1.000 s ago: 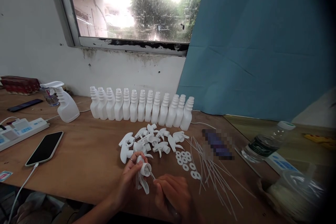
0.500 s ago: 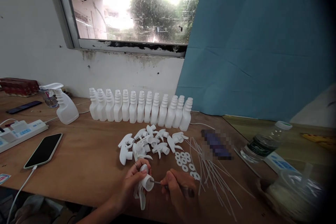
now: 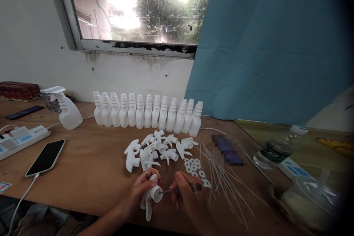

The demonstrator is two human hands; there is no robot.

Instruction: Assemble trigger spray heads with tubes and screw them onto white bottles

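Pinching a white plastic trigger spray head (image 3: 156,193) over the brown tabletop (image 3: 94,173) is the left hand (image 3: 141,187); the right hand (image 3: 184,191) grips a dark-handled metal tool (image 3: 196,187), tip at the head's opening.

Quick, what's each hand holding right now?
Left hand: closed around a white plastic trigger spray head.
Right hand: closed around a slim, dark-handled tool with thin metal shaft.

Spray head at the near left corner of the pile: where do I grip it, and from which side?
Probably by the long rounded body of the spray head, coming in from the left: it lies at the pile's outer edge, its round collar pointing right, with other spray heads beyond it and to its right.
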